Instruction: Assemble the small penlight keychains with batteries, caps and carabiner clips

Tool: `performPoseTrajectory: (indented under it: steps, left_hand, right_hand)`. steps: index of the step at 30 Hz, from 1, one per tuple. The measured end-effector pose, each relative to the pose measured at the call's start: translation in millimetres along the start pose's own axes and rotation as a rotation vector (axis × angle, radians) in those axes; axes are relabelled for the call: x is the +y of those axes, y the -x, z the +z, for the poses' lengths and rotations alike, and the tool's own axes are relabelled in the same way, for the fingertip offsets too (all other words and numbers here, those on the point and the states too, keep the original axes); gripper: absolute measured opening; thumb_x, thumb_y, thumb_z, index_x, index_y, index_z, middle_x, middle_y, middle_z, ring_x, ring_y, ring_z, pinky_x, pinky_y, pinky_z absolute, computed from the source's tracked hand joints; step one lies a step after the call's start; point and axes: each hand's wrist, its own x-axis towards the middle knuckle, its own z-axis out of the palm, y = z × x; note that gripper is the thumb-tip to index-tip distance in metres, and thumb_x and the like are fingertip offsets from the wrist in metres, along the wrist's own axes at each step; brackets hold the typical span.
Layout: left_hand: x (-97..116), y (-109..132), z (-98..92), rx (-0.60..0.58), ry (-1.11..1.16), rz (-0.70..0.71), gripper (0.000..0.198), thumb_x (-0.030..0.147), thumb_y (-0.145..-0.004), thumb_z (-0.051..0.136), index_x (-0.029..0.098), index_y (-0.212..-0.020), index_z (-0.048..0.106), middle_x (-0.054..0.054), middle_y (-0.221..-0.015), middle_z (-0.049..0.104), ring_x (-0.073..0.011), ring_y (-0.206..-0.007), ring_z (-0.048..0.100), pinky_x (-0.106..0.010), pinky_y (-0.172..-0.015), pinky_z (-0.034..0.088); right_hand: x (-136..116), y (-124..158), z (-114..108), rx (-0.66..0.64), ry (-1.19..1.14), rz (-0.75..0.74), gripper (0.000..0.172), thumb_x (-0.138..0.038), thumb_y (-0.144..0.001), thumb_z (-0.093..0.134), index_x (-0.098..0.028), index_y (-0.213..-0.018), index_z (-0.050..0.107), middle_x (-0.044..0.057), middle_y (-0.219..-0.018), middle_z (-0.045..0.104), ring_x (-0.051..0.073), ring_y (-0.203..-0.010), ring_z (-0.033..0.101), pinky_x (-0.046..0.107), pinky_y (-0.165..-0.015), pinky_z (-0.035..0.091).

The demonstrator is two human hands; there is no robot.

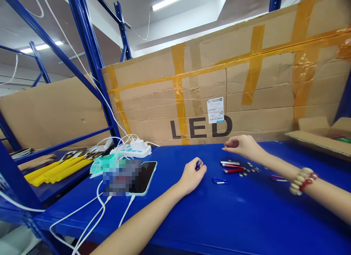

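Left hand [192,176] mid frame, grip closed round small blue tube [197,165]. Right hand [242,145] up-right, fingertips pinched, on what cannot tell. Small round silver discs [249,169] near on blue table [219,218]. Best hold tube steady

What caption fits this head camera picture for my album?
Left hand grips a blue piece; right hand is beside small tubes on a blue table.

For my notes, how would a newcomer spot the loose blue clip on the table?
Start at the cardboard wall printed LED, then drop to the blue table below it. The clip lies beside the left hand holding a blue piece, nearer the camera than the red tube; unlike that tube and the small discs, it is a thin blue loop.
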Motion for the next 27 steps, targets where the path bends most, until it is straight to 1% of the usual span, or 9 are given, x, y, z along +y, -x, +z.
performPoseTrajectory:
  steps: [2, 5, 8, 12, 16, 19, 23, 25, 27]
  left_hand:
    - [-0.9, 0.5, 1.0, -0.034, -0.112, 0.062, 0.013, 0.024, -0.076, 0.045, 0.019, -0.067, 0.036, 0.004, -0.065, 0.042, -0.0102, -0.061, 0.037, -0.023, -0.059, 0.030]
    - [0.0, 2.8, 2.8, -0.064, -0.236, 0.073, 0.010, 0.028, -0.079, 0.043, 0.021, -0.074, 0.038, 0.004, -0.068, 0.046, -0.0111, -0.060, 0.041, -0.024, -0.057, 0.031]
    - [5.4, 7.2, 4.9, -0.053, -0.361, 0.104, 0.009, 0.031, -0.083, 0.038, 0.022, -0.082, 0.040, 0.002, -0.072, 0.049, -0.0140, -0.064, 0.046, -0.027, -0.061, 0.035]
    - [13.7, 11.0, 8.4, -0.024, -0.487, 0.248, 0.008, 0.027, -0.086, 0.033, 0.022, -0.086, 0.039, -0.004, -0.083, 0.053, -0.0189, -0.076, 0.051, -0.032, -0.071, 0.038]
    - [13.6, 3.2, 14.7, 0.014, -0.515, 0.310, 0.010, 0.025, -0.088, 0.030, 0.021, -0.086, 0.040, -0.005, -0.084, 0.052, -0.0201, -0.080, 0.051, -0.034, -0.077, 0.039]
    - [9.2, -9.7, 21.3, 0.020, -0.472, 0.324, 0.013, 0.026, -0.089, 0.028, 0.021, -0.088, 0.039, -0.006, -0.087, 0.052, -0.0201, -0.083, 0.051, -0.035, -0.079, 0.039]
    - [2.9, -24.5, 27.1, -0.050, -0.316, 0.314, 0.018, 0.027, -0.092, 0.023, 0.020, -0.093, 0.040, -0.006, -0.090, 0.052, -0.0185, -0.085, 0.052, -0.033, -0.079, 0.041]
    - [0.5, -27.8, 27.5, -0.086, -0.279, 0.353, 0.017, 0.026, -0.092, 0.025, 0.020, -0.095, 0.041, -0.006, -0.092, 0.053, -0.0179, -0.086, 0.051, -0.032, -0.080, 0.041]
    - [-1.0, -28.9, 27.0, -0.095, -0.271, 0.394, 0.017, 0.025, -0.091, 0.028, 0.020, -0.095, 0.043, -0.005, -0.092, 0.053, -0.0179, -0.088, 0.051, -0.032, -0.082, 0.040]
  right_hand:
    - [-17.8, 10.1, -1.7, -0.013, -0.077, -0.032, 0.025, -0.044, -0.065, 0.063, -0.022, -0.073, 0.070, 0.004, -0.071, 0.071, 0.021, -0.067, 0.065, 0.031, -0.064, 0.052]
    - [-38.1, 25.1, -1.7, -0.030, -0.126, -0.124, 0.030, -0.049, -0.065, 0.063, -0.022, -0.074, 0.071, 0.004, -0.069, 0.070, 0.020, -0.062, 0.063, 0.031, -0.060, 0.051]
    - [-49.1, 33.8, -1.6, 0.010, -0.144, -0.238, 0.033, -0.053, -0.068, 0.061, -0.023, -0.077, 0.072, 0.004, -0.070, 0.068, 0.017, -0.060, 0.060, 0.030, -0.059, 0.048]
    - [-55.7, 36.2, -0.8, 0.042, -0.202, -0.302, 0.036, -0.055, -0.073, 0.056, -0.025, -0.084, 0.072, 0.004, -0.075, 0.066, 0.016, -0.063, 0.059, 0.028, -0.059, 0.046]
    - [-57.6, 35.6, 0.5, 0.043, -0.263, -0.277, 0.037, -0.054, -0.076, 0.053, -0.024, -0.087, 0.072, 0.005, -0.080, 0.067, 0.017, -0.069, 0.060, 0.029, -0.062, 0.047]
    - [-54.2, 34.3, -0.6, 0.022, -0.300, -0.206, 0.036, -0.052, -0.073, 0.056, -0.023, -0.089, 0.071, 0.005, -0.084, 0.069, 0.018, -0.072, 0.061, 0.030, -0.064, 0.048]
    - [-44.3, 31.6, -3.6, -0.032, -0.419, -0.083, 0.034, -0.048, -0.071, 0.060, -0.020, -0.087, 0.070, 0.005, -0.085, 0.071, 0.020, -0.075, 0.064, 0.032, -0.068, 0.051]
    - [-39.8, 30.8, -3.9, -0.039, -0.479, -0.047, 0.033, -0.047, -0.069, 0.061, -0.019, -0.084, 0.070, 0.006, -0.084, 0.071, 0.021, -0.078, 0.065, 0.032, -0.072, 0.052]
    - [-37.2, 31.0, -2.9, -0.050, -0.503, -0.029, 0.033, -0.048, -0.068, 0.063, -0.019, -0.082, 0.070, 0.005, -0.082, 0.071, 0.021, -0.078, 0.065, 0.033, -0.072, 0.052]
